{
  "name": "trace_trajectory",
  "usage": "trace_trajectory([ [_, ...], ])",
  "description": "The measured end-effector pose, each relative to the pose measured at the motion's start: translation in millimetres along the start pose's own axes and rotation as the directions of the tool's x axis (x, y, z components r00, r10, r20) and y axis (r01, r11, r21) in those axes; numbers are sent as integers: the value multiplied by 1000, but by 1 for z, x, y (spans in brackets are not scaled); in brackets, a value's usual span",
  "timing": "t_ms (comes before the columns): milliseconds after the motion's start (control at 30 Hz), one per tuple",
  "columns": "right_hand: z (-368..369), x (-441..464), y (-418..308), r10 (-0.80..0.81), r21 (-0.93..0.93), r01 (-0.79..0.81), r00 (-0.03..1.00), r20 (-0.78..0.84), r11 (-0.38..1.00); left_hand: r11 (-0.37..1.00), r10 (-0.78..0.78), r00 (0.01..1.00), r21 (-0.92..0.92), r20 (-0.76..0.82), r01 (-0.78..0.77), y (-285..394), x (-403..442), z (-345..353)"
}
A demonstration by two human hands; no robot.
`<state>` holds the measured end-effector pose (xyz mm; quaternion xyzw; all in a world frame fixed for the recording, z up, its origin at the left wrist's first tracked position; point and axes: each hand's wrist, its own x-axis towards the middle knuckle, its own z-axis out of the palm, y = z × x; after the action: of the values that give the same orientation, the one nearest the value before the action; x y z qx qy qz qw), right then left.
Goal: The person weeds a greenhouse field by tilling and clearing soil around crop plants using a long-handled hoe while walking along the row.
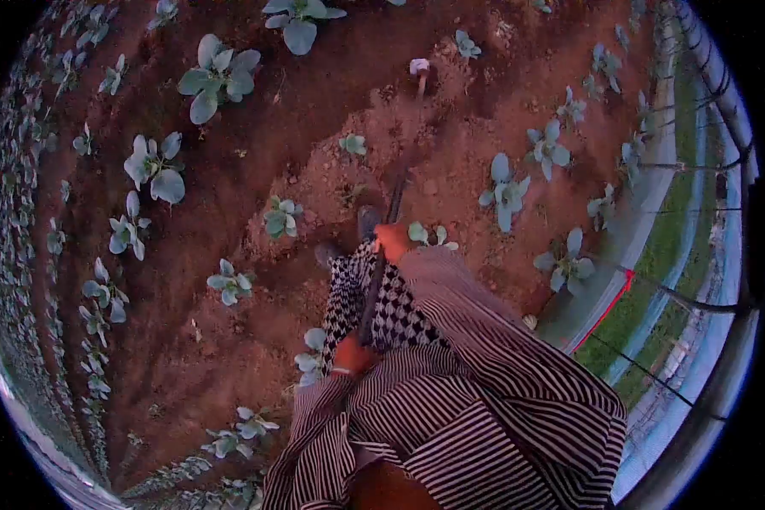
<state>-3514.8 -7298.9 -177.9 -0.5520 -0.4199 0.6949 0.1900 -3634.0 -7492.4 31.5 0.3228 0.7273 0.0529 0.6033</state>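
A long-handled hoe [397, 194] runs from my waist out over the reddish soil. Its small pale head [419, 66] rests at the far end, on or just above loosened ground; contact is hard to judge. Farther up the shaft, away from my body, my right hand [391, 242] is wrapped round the handle. My left hand [353, 355] grips the handle's near end by my thigh, a light band at its wrist. Close to my right hand grows a small leafy plant [429, 234]. Another plant [282, 218] stands left of my dark shoes [368, 223].
Rows of cabbage-like plants [218, 78] flank the strip of broken soil [340, 161]. More grow on the right [508, 194]. Beyond them a wire fence [688, 297] borders a grass strip [646, 280], with a red line or strip [603, 313] near it.
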Motion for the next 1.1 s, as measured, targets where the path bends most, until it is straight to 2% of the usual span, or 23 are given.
trace_trajectory([
  [33, 22, -13, 7, 109, 88, -105, 993, -51, 991, 1000, -7, 1000, -29, -12, 6, -12, -11, -11],
  [100, 53, -31, 20, 332, 258, -297, 938, -103, 919, 995, -93, 994, 26, -55, 94, -42, -35, -11],
  [133, 56, -27, 26, 299, 273, -267, 951, -80, 924, 989, -136, 987, 52, -82, 141, -52, -41, -10],
  [167, 59, -21, 38, 266, 289, -239, 962, -58, 927, 994, -75, 988, 66, -134, 84, -58, -41, -8],
  [233, 49, -25, 37, -70, 210, 56, 996, 61, 976, 995, 38, 977, 102, -210, -16, -74, -40, 5],
  [267, 42, -20, 20, 72, 305, -72, 997, 10, 950, 996, 72, 970, 72, -233, -56, -86, -25, 18],
  [333, 45, -27, -89, 353, 536, -253, 931, -92, 806, 990, 139, 948, 18, -285, -140, -91, 8, 32],
  [400, 30, -17, -137, 287, 569, -197, 955, -73, 798, 997, -49, 997, -58, -51, 46, -54, 34, 18],
  [500, 6, 29, -141, 224, 408, -122, 951, -212, 905, 974, 202, 959, -63, -201, -219, -20, 62, 16],
  [600, 7, 43, -160, 270, 332, -161, 910, -315, 930, 993, 90, 987, -66, -134, -100, 12, 71, 3],
  [667, -13, 53, -89, 212, 307, -144, 956, -202, 941, 998, 62, 995, -12, -79, -63, 13, 65, 6],
  [700, -19, 53, -41, 153, 352, -101, 981, -123, 930, 998, 56, 994, -15, -93, -58, -10, 62, 25],
  [767, -17, 33, 4, 168, 459, -129, 985, -46, 879, 998, 67, 986, -11, -154, -70, -68, 54, 65],
  [800, -4, 12, -13, 245, 516, -206, 970, -6, 832, 995, -98, 993, 15, -58, 99, -52, 34, 46],
  [867, 16, -20, -13, 374, 618, -348, 923, 94, 705, 995, -100, 993, -24, -58, 98, -92, 5, 46],
  [900, 26, -33, -5, 419, 664, -410, 894, 157, 625, 994, 58, 984, -81, -169, -73, -131, -11, 61],
  [1000, 48, -61, -26, 626, 710, -654, 675, 391, 261, 947, -90, 965, 278, -246, 160, -41, -71, -7],
  [1100, 63, -63, -43, 582, 748, -592, 736, 347, 302, 894, -95, 917, 372, -387, 250, -44, -71, -14],
])
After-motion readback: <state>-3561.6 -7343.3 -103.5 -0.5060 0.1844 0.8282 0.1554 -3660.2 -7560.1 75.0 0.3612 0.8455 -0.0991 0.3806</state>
